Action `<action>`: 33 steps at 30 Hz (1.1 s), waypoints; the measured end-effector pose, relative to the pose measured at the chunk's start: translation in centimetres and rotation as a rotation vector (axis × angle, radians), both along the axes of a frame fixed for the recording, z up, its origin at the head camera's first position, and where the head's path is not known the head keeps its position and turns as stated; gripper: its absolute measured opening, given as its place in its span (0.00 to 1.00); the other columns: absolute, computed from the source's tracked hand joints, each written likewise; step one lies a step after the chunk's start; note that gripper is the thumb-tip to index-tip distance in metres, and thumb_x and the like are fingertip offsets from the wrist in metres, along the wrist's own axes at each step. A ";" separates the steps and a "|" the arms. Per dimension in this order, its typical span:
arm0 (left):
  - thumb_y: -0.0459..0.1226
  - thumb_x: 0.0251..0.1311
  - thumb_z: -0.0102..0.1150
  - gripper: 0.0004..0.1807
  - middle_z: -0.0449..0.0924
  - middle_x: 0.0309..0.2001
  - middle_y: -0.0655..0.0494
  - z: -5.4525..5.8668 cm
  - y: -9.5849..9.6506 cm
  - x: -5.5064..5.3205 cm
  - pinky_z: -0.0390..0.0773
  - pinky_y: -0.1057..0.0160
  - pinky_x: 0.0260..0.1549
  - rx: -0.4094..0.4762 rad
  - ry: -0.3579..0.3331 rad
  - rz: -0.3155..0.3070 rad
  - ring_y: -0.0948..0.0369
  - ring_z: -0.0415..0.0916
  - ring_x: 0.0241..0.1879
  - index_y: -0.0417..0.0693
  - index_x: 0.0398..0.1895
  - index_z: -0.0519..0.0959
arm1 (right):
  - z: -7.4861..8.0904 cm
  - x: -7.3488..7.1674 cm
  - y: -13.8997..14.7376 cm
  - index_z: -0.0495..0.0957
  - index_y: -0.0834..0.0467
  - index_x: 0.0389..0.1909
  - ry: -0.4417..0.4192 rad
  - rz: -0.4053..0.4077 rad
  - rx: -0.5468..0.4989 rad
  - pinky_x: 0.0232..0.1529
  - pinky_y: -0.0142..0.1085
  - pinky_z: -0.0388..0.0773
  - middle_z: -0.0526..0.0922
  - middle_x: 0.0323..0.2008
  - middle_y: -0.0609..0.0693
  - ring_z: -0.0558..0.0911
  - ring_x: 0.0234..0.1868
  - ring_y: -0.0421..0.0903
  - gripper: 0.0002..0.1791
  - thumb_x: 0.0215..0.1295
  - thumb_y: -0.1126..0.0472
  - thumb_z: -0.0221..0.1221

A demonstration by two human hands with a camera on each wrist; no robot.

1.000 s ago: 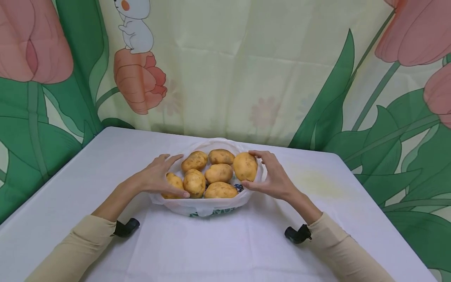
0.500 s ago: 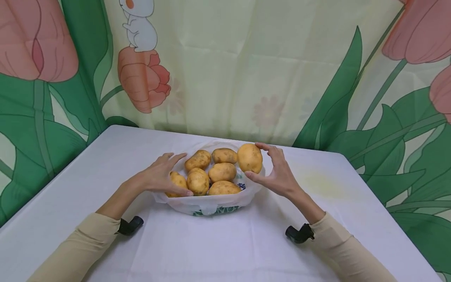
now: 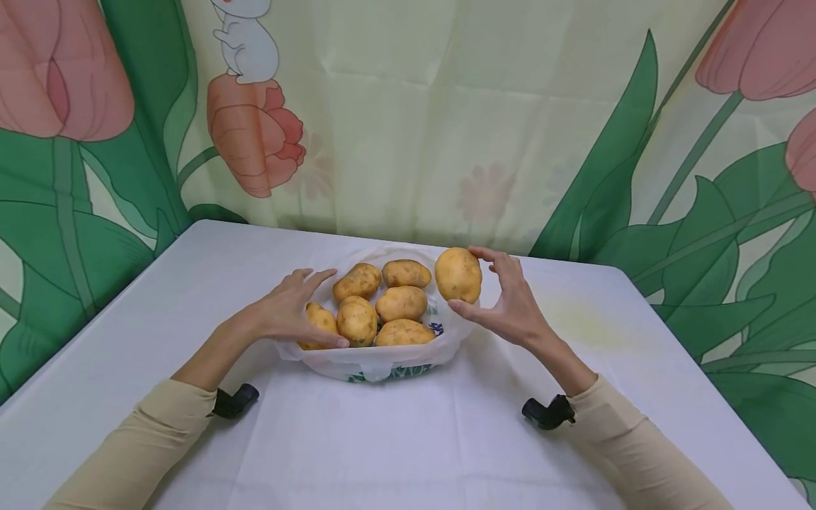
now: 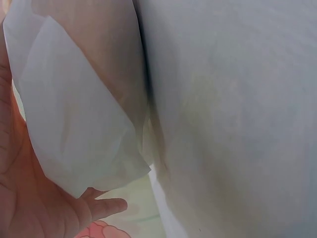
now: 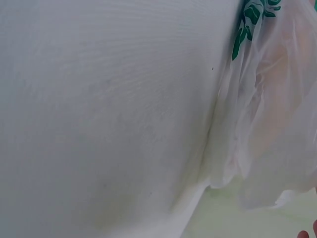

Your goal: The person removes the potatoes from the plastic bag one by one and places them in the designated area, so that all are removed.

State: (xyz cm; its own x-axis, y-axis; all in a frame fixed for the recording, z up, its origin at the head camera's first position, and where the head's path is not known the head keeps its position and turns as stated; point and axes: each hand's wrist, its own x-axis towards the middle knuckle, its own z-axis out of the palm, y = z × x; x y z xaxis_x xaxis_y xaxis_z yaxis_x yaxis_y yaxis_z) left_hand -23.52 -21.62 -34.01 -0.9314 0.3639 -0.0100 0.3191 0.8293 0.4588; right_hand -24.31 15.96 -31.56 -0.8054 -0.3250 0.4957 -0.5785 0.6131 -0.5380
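A white plastic bag (image 3: 347, 368) with green print sits on the table, its mouth spread wide around several potatoes (image 3: 401, 304). My right hand (image 3: 506, 301) holds one large potato (image 3: 458, 275) between thumb and fingers, raised over the bag's right side. At the left side, my left hand (image 3: 287, 309) is spread over the bag's rim, thumb across the front of the leftmost potato (image 3: 321, 320). In the left wrist view the bag's wall (image 4: 79, 114) covers part of that hand. The right wrist view has only the bag's side (image 5: 277, 109) and some fingertips (image 5: 303, 234).
A white cloth covers the table (image 3: 382, 439), with a faint yellowish stain (image 3: 583, 319) at the right. Behind the table's far edge hangs a curtain (image 3: 395, 142) printed with tulips and a white rabbit.
My right hand has lifted its potato up and a little to the right, away from the others in the bag. The left hand has stayed at the bag's left side.
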 end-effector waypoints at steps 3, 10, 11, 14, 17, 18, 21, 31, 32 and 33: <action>0.71 0.39 0.74 0.70 0.47 0.77 0.28 0.1 0.1 0.0 0.62 0.25 0.63 0.003 0.001 0.000 0.32 0.49 0.75 0.51 0.82 0.51 | 0.2 0.0 0.4 0.67 0.55 0.71 0.010 -0.007 0.001 0.64 0.54 0.67 0.73 0.67 0.51 0.66 0.65 0.53 0.47 0.50 0.51 0.76; 0.70 0.39 0.74 0.70 0.45 0.77 0.27 0.3 0.1 0.1 0.62 0.24 0.63 0.009 -0.013 0.011 0.32 0.47 0.76 0.52 0.83 0.51 | 0.6 0.0 1.8 0.67 0.57 0.71 0.022 -0.048 0.020 0.62 0.53 0.69 0.73 0.67 0.52 0.66 0.65 0.53 0.48 0.50 0.52 0.78; 0.70 0.39 0.74 0.70 0.44 0.77 0.27 0.3 0.1 0.1 0.62 0.24 0.63 0.009 -0.014 0.011 0.32 0.47 0.76 0.52 0.83 0.50 | 0.6 0.1 2.1 0.67 0.57 0.71 0.018 -0.057 0.022 0.62 0.53 0.69 0.73 0.67 0.52 0.66 0.65 0.53 0.48 0.50 0.52 0.78; 0.70 0.39 0.74 0.70 0.45 0.77 0.27 0.2 0.1 0.1 0.62 0.24 0.63 0.007 -0.013 0.006 0.32 0.47 0.76 0.52 0.83 0.50 | 0.5 0.2 2.9 0.67 0.57 0.71 0.008 -0.082 0.029 0.60 0.53 0.70 0.73 0.67 0.52 0.66 0.64 0.53 0.48 0.50 0.52 0.78; 0.71 0.39 0.74 0.70 0.45 0.77 0.27 0.2 0.1 0.1 0.62 0.23 0.63 0.007 -0.013 0.002 0.32 0.47 0.76 0.52 0.83 0.51 | 0.4 0.4 3.8 0.67 0.57 0.71 0.006 -0.108 0.038 0.58 0.54 0.70 0.73 0.66 0.54 0.67 0.63 0.54 0.48 0.50 0.52 0.78; 0.71 0.39 0.74 0.70 0.45 0.77 0.27 0.3 0.1 0.1 0.62 0.23 0.63 0.006 -0.014 0.001 0.32 0.46 0.76 0.51 0.83 0.51 | 0.4 0.4 4.2 0.68 0.57 0.71 0.006 -0.115 0.040 0.58 0.53 0.71 0.73 0.65 0.54 0.67 0.63 0.54 0.48 0.50 0.52 0.79; 0.70 0.40 0.74 0.70 0.45 0.77 0.27 0.4 0.1 0.1 0.62 0.23 0.62 0.003 -0.012 0.002 0.31 0.46 0.76 0.51 0.82 0.50 | 0.4 0.2 5.0 0.68 0.58 0.71 0.009 -0.124 0.047 0.58 0.53 0.72 0.74 0.63 0.56 0.68 0.62 0.54 0.47 0.50 0.53 0.79; 0.71 0.39 0.73 0.71 0.44 0.78 0.27 0.3 0.3 0.1 0.61 0.23 0.63 0.015 -0.019 0.003 0.32 0.45 0.76 0.51 0.83 0.50 | 0.0 -0.2 6.7 0.66 0.61 0.72 -0.056 -0.144 0.095 0.52 0.48 0.77 0.73 0.64 0.57 0.74 0.59 0.55 0.49 0.53 0.50 0.78; 0.71 0.39 0.73 0.71 0.44 0.78 0.28 0.2 0.3 0.1 0.61 0.23 0.63 0.014 -0.018 0.003 0.32 0.45 0.76 0.51 0.83 0.50 | -0.1 -0.3 6.9 0.66 0.60 0.72 -0.069 -0.141 0.098 0.51 0.48 0.77 0.73 0.64 0.57 0.74 0.58 0.55 0.48 0.53 0.50 0.78; 0.71 0.40 0.73 0.71 0.44 0.77 0.27 0.2 0.3 0.1 0.61 0.23 0.62 0.013 -0.014 0.001 0.32 0.46 0.76 0.51 0.83 0.50 | -0.1 -0.4 7.0 0.66 0.60 0.72 -0.081 -0.137 0.102 0.51 0.48 0.77 0.73 0.65 0.57 0.75 0.58 0.54 0.48 0.53 0.49 0.78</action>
